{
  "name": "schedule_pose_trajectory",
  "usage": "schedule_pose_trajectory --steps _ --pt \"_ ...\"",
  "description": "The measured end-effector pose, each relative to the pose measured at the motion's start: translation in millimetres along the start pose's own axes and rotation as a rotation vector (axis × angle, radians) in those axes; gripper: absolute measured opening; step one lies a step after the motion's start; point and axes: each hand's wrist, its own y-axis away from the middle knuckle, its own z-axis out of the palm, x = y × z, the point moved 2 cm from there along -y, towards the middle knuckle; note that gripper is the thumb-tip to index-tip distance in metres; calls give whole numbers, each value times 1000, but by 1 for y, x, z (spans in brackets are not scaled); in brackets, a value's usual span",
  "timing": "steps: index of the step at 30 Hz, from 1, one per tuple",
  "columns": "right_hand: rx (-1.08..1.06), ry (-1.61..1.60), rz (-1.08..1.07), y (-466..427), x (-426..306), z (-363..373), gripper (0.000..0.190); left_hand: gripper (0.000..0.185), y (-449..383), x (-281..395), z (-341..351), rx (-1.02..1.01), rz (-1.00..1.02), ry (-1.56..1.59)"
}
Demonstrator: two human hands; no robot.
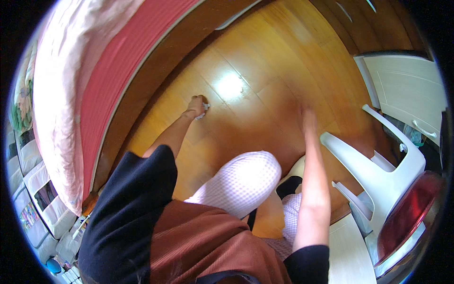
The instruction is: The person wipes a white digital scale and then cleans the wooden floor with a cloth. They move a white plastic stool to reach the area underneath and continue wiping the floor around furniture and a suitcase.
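My left hand [195, 106] is shut on a crumpled white tissue or cloth [202, 115], which shows at its right side. That hand is down at the glossy wooden floor [259, 83], not far from the bed's brown wooden base. My right hand [309, 119] is stretched out over the floor, left of a white plastic stool. Motion blur hides its fingers, so I cannot tell how they are set or whether anything is in them. My bent knee in checked trousers [244, 177] lies between the two arms.
A bed with a red-pink mattress side [117, 74] and pale bedding [60, 117] fills the left. At right, the white stool [379, 181] with a dark red seat [408, 220] lies on its side. Behind it stands a cream cabinet [408, 88]. Fabric storage boxes [49, 198] line the far left.
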Motion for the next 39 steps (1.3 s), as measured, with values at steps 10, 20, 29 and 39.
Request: schedule_pose_trajectory --steps 10,20,29,39 --pt "-414 114 231 113 6 -41 33 43 10 20 -8 -95 -176 137" --pt "-673 380 -215 57 -9 58 56 40 23 23 -3 14 -70 178" --pt "-646 305 -179 44 32 106 95 25 230 -76 -19 221 260 91" --pt "-644 801 -520 38 62 43 84 21 540 -252 -81 877 -590 455"
